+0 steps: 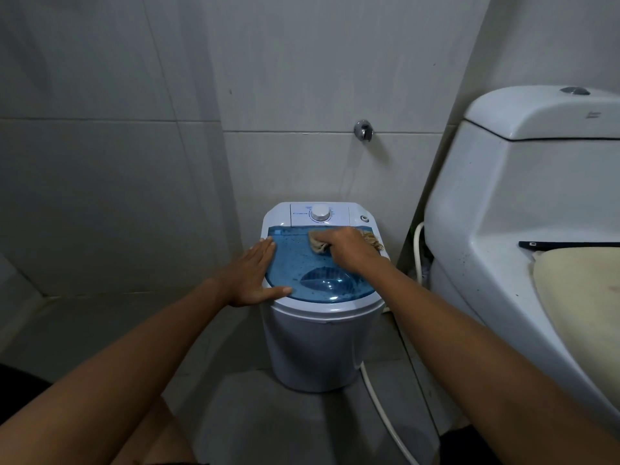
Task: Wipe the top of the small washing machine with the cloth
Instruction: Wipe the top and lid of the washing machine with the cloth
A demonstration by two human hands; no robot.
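Pale grey tiled walls [134, 162] meet in a corner behind everything, and a tiled floor [275, 424] of much the same tone runs below them. On the right stands a white toilet [503, 213], its cistern lid carrying a round flush button and its seat topped by a cream cover [580, 303]. Just left of it, close to the back wall, the small washing machine [322, 347] sits upright on the floor, a white drum-shaped body with a translucent blue lid [302, 260] speckled with droplets or dirt (which of the two cannot be told).

Both forearms reach in from the bottom edge. The left hand [255, 276] lies flat on the machine's left rim, fingers straight and together, thumb stretched along the front edge of the lid. The right hand [345, 246] is curled around a brownish cloth [317, 243], pressing it on the far part of the blue lid; a frayed bit of the cloth shows past the hand at the right.

A white hose [385, 417] trails across the floor from the machine's right side. On the panel behind the lid sits a white dial [320, 213]. A small chrome wall fitting [363, 129] is set in the tiles above.
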